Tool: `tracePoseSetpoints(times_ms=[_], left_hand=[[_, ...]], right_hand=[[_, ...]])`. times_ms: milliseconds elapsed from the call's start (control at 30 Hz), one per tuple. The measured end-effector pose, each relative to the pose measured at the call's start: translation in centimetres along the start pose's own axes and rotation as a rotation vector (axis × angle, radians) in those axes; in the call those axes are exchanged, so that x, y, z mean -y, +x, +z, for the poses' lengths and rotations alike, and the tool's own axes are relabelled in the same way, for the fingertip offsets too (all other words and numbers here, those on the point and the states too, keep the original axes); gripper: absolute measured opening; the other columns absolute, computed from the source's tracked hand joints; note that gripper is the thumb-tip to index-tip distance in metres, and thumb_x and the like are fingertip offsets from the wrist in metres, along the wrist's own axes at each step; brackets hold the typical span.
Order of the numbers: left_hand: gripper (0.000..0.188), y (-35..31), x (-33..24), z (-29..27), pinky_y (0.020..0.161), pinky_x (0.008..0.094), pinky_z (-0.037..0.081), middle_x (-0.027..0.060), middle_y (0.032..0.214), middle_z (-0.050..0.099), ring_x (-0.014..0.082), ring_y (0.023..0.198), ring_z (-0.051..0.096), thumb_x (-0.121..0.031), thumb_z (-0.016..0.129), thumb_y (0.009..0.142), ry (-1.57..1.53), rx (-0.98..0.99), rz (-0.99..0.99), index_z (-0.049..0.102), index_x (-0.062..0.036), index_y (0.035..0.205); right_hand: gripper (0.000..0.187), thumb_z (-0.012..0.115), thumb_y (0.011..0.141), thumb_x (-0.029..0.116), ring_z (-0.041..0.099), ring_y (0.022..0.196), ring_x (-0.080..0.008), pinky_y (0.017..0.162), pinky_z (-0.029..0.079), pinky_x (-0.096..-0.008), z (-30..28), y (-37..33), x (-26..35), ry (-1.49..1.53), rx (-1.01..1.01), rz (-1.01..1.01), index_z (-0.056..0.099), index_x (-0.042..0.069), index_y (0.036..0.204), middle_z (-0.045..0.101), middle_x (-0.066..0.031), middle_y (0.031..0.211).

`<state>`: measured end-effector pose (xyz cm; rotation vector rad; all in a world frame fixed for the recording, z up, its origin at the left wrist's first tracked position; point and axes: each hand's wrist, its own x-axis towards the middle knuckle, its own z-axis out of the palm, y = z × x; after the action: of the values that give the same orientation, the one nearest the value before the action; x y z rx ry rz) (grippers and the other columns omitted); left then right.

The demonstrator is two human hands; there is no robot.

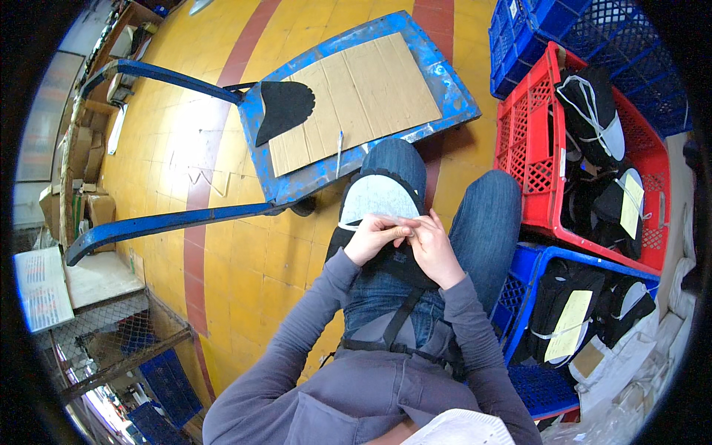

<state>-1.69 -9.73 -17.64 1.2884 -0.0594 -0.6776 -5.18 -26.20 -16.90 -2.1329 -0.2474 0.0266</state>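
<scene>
A black shoe upper with a pale grey lining (380,196) lies on my knees, its rounded toe end pointing away from me. My left hand (374,236) and my right hand (430,245) meet at its near edge, fingers pinched together on the piece and on a thin white thread (348,225) that runs out to the left. Both hands grip the material. A second black upper piece (285,107) lies flat on a cardboard sheet (371,89) atop the blue cart in front of my knees.
The blue metal hand cart (452,81) with long handles (163,222) stands on the yellow tiled floor. To my right, a red crate (530,170) and blue crates (564,30) hold bundled black uppers. A mesh rack (111,326) stands at left.
</scene>
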Motion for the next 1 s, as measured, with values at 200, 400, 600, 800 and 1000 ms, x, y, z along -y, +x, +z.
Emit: tracePoseSetpoints(times_ms=[200, 400, 600, 800, 1000], left_hand=[[0.013, -0.8, -0.3, 2.6, 0.059, 0.0227, 0.046, 0.0039, 0.075, 0.068, 0.0074, 0.064, 0.057, -0.006, 0.065, 0.085, 0.23, -0.237, 0.114, 0.071, 0.0026, 0.093], [0.013, -0.7, 0.9, 3.7, 0.057, 0.027, 0.047, 0.0097, 0.07, 0.066, 0.0161, 0.059, 0.061, -0.006, 0.072, 0.074, 0.607, -0.373, 0.316, 0.073, -0.0038, 0.088], [0.013, -1.2, -0.2, 3.4, 0.06, 0.0287, 0.048, 0.0099, 0.075, 0.067, 0.0206, 0.065, 0.063, -0.009, 0.072, 0.075, 0.705, -0.291, 0.328, 0.072, -0.0044, 0.087], [0.03, -2.8, -0.3, 1.9, 0.065, 0.0305, 0.05, 0.0099, 0.093, 0.068, 0.0251, 0.077, 0.063, -0.006, 0.066, 0.075, 1.087, -0.053, 0.739, 0.068, -0.0072, 0.104], [0.009, -2.3, -1.1, 4.5, 0.073, 0.0369, 0.043, 0.0104, 0.075, 0.053, 0.0272, 0.083, 0.053, -0.01, 0.064, 0.079, 1.023, -0.14, 0.295, 0.063, -0.0027, 0.074]], right_hand=[[0.034, 0.064, 0.078, 0.006, 0.057, 0.093, -0.0322, 0.095, 0.039, -0.0449, -2.0, 0.2, 3.2, -0.178, -0.333, -0.012, 0.062, 0.001, 0.111, 0.058, -0.0155, 0.101], [0.02, 0.068, 0.076, -0.001, 0.06, 0.074, -0.0152, 0.067, 0.048, -0.0282, -2.0, -1.3, 2.8, 0.237, -0.3, 0.233, 0.069, -0.001, 0.096, 0.061, -0.008, 0.082], [0.007, 0.061, 0.085, 0.0, 0.061, 0.076, -0.0164, 0.065, 0.047, -0.0266, -2.0, -1.0, 2.4, 0.227, -0.498, 0.182, 0.054, -0.002, 0.082, 0.061, -0.0092, 0.081], [0.013, 0.059, 0.091, 0.016, 0.059, 0.05, -0.0233, 0.048, 0.044, -0.034, 0.3, -1.0, 0.0, 0.179, -0.345, 0.349, 0.054, 0.005, 0.09, 0.062, -0.0101, 0.064], [0.015, 0.069, 0.084, 0.016, 0.054, 0.047, -0.0197, 0.046, 0.041, -0.031, 0.4, -1.1, 0.3, 0.491, -0.489, 0.447, 0.06, 0.005, 0.088, 0.06, -0.0074, 0.063]])
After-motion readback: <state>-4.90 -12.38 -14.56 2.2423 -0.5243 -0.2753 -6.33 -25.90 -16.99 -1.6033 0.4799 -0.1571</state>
